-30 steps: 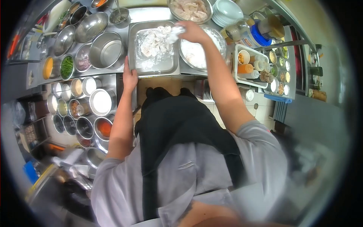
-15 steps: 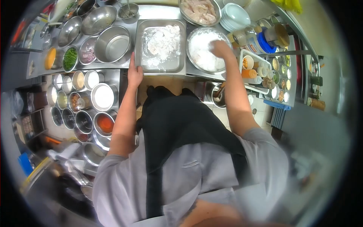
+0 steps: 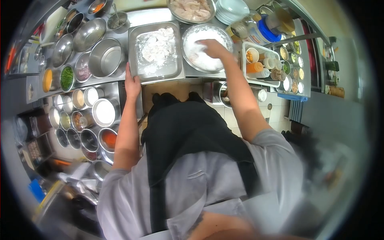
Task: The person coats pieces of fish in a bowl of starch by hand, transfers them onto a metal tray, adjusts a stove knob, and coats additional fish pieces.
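Note:
My left hand [image 3: 133, 84] rests at the near left corner of a rectangular metal tray [image 3: 157, 73], its fingers stretched along the tray's left side. Flour-coated pieces [image 3: 158, 45] lie in the tray. To the right of it stands a round metal bowl [image 3: 228, 40] of white flour [image 3: 205, 62]. My right hand [image 3: 213, 47] is over this bowl, fingers extended and apart at the flour; no piece shows in them. Behind the bowl is another metal bowl with pale raw meat slices [image 3: 195, 9].
Metal pots and bowls [image 3: 107, 58] stand left of the tray, with chopped greens [image 3: 67, 77] among them. Stacked pale plates [image 3: 232, 10] are at the back right. A white basket of sauce bottles [image 3: 262, 82] sits right of the flour bowl.
A second ago my right hand was at the tray's right edge with a floury piece; now it is over the flour bowl. My left hand stays at the tray. The whole view has shifted slightly.

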Demonstrator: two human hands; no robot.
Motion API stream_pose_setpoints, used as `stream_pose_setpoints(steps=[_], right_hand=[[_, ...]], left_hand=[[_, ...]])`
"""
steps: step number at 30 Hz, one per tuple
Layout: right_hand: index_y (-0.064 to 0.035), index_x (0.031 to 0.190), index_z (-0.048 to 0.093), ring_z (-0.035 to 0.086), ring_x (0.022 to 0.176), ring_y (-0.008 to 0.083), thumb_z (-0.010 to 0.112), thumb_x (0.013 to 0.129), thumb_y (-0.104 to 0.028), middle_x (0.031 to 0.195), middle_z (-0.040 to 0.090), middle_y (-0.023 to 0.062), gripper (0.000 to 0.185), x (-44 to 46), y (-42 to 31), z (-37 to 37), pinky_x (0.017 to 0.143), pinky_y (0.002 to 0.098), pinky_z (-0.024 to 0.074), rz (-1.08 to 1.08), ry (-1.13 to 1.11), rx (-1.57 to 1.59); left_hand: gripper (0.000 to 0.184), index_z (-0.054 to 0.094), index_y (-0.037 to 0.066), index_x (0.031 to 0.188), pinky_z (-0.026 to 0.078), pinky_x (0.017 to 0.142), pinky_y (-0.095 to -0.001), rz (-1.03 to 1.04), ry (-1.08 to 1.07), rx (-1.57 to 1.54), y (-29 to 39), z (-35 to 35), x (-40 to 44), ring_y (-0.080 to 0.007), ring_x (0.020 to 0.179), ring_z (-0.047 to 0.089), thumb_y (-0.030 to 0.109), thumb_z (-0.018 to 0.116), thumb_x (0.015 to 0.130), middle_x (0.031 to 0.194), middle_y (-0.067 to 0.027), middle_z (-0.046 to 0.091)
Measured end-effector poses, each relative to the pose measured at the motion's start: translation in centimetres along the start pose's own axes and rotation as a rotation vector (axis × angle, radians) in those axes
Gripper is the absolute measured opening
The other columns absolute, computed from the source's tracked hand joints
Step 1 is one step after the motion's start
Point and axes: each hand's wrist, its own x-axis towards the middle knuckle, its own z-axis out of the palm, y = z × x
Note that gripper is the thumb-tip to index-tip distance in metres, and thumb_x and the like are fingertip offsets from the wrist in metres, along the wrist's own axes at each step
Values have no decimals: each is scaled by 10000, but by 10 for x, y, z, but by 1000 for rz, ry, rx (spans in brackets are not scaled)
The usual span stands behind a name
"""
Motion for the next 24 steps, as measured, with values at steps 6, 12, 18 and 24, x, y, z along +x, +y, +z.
stream_pose_setpoints(steps=[6,12,18,24], right_hand=[[-213,1299,621,601,1165,284,655,802,-101,1234,654,113,510,24,-16,7,971,418,498,45,-180,-265],[-177,1271,634,572,1204,279,710,786,-179,1265,636,109,491,13,-12,-34,992,411,483,28,-137,-237],[-147,1239,651,571,1199,290,711,790,-207,1250,642,110,458,-1,-33,-73,1005,414,469,119,-97,-282],[-115,1196,675,621,1116,316,716,779,-209,1169,678,141,429,0,-54,-103,947,429,498,7,5,-275]], left_hand=[[709,242,76,1536,397,1062,-423,26,15,15,1,-1,1,-423,1296,481,33,457,862,1438,-268,456],[694,247,71,1534,406,1052,-429,10,21,-6,2,-2,-1,-427,1276,495,43,462,875,1422,-267,470],[690,250,63,1532,400,1057,-434,15,4,24,1,-3,0,-426,1283,487,47,461,875,1422,-269,469],[692,244,52,1531,379,1080,-432,17,-5,20,0,-3,-1,-421,1314,456,37,450,871,1457,-266,430]])
